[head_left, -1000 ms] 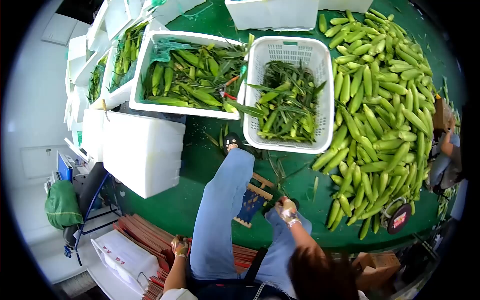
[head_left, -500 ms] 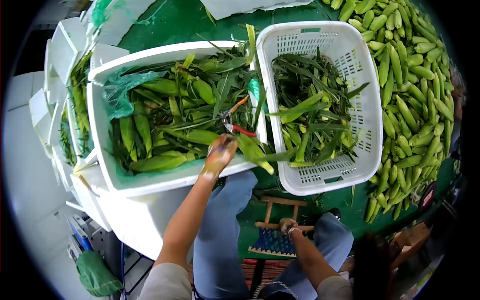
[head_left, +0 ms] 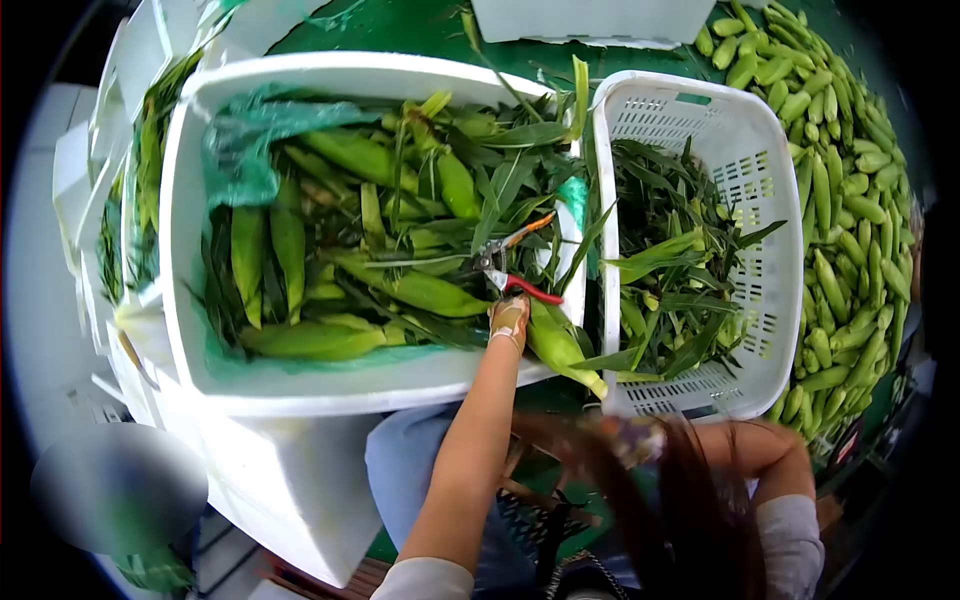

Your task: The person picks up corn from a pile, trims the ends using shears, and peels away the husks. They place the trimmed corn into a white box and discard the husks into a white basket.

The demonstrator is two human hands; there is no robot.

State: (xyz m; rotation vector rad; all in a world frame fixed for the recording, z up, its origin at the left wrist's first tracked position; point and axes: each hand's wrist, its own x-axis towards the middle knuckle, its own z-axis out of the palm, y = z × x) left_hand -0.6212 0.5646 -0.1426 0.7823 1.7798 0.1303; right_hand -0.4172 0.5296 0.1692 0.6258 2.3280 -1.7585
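Observation:
My left hand (head_left: 510, 318), in a pale, stained glove, reaches over the front wall of the white foam box (head_left: 300, 400). Its fingertips meet the red handle of the pruning shears (head_left: 492, 258), which lie on top of husked corn ears (head_left: 420, 290) and leaves. Just right of that hand, an ear of corn (head_left: 555, 340) slants over the box rim. How the left fingers are bent is hidden. My right hand (head_left: 635, 440) is a blur at the front edge of the white plastic basket (head_left: 700, 395), partly behind hanging hair.
Long leaves and husks (head_left: 670, 260) fill much of the basket. A large heap of green corn ears (head_left: 840, 240) lies on the green floor at right. Foam boxes (head_left: 80, 210) stand at left, and another white box (head_left: 590, 20) is at the back. A low stool is partly hidden below.
My left hand has moved right, up to the shears' red handle. My right hand has risen from the stool to the basket's front edge. The view has shifted, and hair now hangs in front.

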